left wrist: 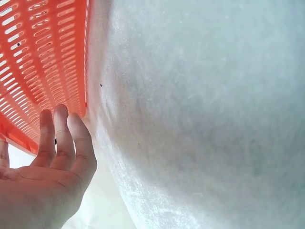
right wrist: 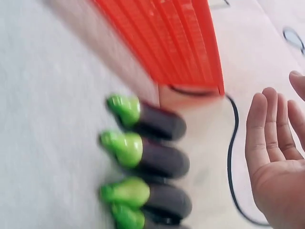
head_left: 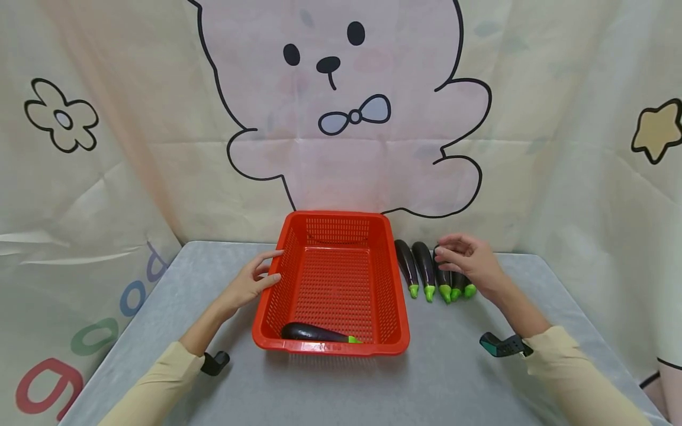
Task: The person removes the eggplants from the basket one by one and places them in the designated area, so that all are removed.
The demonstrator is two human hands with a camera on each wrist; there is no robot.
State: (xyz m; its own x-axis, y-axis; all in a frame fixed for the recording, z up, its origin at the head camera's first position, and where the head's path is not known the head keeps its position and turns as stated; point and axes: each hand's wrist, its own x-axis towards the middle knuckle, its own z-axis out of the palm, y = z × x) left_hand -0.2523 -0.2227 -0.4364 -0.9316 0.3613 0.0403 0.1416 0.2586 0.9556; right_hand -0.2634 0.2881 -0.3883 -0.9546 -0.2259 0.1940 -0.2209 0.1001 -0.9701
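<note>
A red plastic basket (head_left: 335, 284) stands mid-table, with one dark purple eggplant (head_left: 314, 332) lying along its near end. My left hand (head_left: 251, 279) is at the basket's left rim, index finger and thumb tips on the edge. In the left wrist view its other fingers (left wrist: 61, 138) extend loosely beside the slotted outer wall. Right of the basket, several eggplants (head_left: 424, 269) lie in a row, green stem ends toward me. Over the right part of that row hovers my right hand (head_left: 469, 260), holding nothing, fingers fairly straight in the right wrist view. It partly hides the rightmost eggplants.
A grey cloth covers the table (head_left: 447, 373). Directly behind the table hangs a printed curtain (head_left: 511, 195) with a bear drawing, and it also runs along both sides. The basket's far end stands close to this curtain.
</note>
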